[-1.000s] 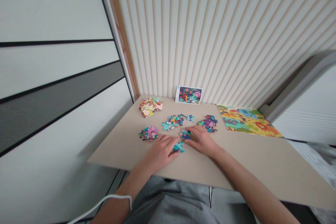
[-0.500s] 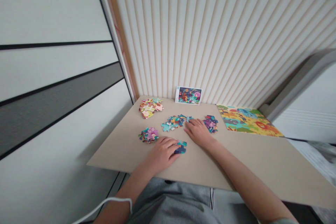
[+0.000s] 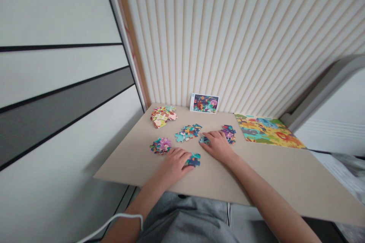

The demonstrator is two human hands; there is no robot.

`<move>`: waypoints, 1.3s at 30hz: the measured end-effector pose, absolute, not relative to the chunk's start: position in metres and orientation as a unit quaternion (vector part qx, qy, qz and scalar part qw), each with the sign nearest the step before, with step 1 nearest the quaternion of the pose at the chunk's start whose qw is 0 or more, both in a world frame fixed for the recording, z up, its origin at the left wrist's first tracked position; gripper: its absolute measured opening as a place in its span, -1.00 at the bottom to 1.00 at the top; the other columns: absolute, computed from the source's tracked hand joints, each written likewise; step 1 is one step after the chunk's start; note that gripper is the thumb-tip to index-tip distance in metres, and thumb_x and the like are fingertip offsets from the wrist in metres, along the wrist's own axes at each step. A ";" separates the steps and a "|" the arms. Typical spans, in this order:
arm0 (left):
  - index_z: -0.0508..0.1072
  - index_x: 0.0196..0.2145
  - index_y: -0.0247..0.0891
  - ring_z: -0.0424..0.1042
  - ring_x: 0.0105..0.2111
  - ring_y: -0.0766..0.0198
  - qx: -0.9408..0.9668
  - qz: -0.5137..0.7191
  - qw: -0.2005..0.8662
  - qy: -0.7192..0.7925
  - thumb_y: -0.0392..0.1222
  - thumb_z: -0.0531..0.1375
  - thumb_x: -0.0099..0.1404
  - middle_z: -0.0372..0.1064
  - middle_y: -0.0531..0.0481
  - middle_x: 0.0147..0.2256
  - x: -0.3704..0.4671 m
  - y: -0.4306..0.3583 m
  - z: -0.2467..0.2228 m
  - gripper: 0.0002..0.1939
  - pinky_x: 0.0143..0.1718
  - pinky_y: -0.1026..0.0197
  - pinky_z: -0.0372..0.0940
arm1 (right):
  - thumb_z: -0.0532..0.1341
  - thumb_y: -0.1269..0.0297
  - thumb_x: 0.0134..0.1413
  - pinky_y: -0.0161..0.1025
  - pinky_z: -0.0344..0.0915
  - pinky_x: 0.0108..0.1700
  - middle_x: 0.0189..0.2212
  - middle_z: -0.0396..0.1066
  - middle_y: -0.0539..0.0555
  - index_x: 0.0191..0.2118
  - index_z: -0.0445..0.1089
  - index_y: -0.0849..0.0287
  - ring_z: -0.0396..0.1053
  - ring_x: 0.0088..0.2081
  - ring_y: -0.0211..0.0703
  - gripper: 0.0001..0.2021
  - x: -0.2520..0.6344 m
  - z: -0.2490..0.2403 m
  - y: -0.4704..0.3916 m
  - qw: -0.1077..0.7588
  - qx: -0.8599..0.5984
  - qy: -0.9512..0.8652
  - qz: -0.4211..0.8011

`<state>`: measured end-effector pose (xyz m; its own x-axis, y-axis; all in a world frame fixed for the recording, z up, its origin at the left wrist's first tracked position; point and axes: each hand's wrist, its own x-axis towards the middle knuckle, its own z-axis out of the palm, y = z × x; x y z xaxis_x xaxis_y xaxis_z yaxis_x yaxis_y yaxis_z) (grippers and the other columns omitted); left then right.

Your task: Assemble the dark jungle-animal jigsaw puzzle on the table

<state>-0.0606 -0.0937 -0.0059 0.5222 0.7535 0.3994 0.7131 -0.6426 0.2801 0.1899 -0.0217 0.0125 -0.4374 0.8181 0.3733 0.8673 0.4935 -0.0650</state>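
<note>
My left hand [image 3: 175, 163] rests low on the table, with thumb and fingers around a small dark blue and teal group of puzzle pieces [image 3: 195, 160]. My right hand [image 3: 218, 144] has its fingertips on blue puzzle pieces [image 3: 203, 140]; part of them is hidden beneath the fingers. Left of that hand lies a spread-out pile of teal and orange pieces [image 3: 188, 133]. A purple pile [image 3: 229, 133] sits just past the right hand's knuckles. Beside my left fingertips is a round heap of pink and teal pieces [image 3: 161, 145].
A picture card [image 3: 204, 103] leans against the pleated wall [image 3: 182, 38] at the back. Yellow and pink pieces [image 3: 163, 116] lie at the table's back left. A finished animal puzzle [image 3: 269, 131] lies to the right. A white cable [image 3: 114, 218] passes by my left forearm.
My right hand has drawn the blue pieces toward me, away from the teal and orange pile, leaving a gap. The group at my left hand has shifted slightly left.
</note>
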 end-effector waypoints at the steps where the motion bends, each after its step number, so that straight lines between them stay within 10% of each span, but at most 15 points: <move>1: 0.43 0.01 -0.15 0.40 -0.04 0.04 0.872 0.249 0.040 0.420 -0.07 0.37 0.26 0.46 -0.06 -0.10 -0.061 -0.094 -0.006 -0.60 0.05 -0.05 0.28 | 0.14 0.02 0.32 0.03 0.15 0.14 -0.05 0.51 0.21 0.14 0.40 0.09 0.39 0.00 0.08 -0.60 0.193 0.016 -0.022 0.189 -0.508 -0.836 -0.086; 9: 0.42 0.07 -0.10 0.43 0.04 0.18 0.887 0.256 0.062 0.379 -0.24 0.30 0.34 0.39 -0.05 0.02 -0.061 -0.100 -0.007 -0.65 0.09 0.10 0.38 | 0.14 0.09 0.32 0.35 -0.06 0.26 0.06 0.44 0.33 0.18 0.36 0.15 0.29 0.13 0.28 -0.59 0.220 0.014 -0.024 0.208 -0.577 -0.771 -0.172; 39: 0.36 0.05 -0.16 0.41 0.08 0.14 0.808 0.343 0.106 0.467 -0.40 0.27 0.29 0.37 -0.06 0.03 -0.067 -0.091 -0.016 -0.59 0.15 0.04 0.37 | 0.21 0.06 0.29 0.08 0.17 0.21 0.04 0.47 0.20 0.26 0.27 0.07 0.38 0.06 0.04 -0.51 0.184 0.023 -0.015 0.298 -0.365 -0.882 0.018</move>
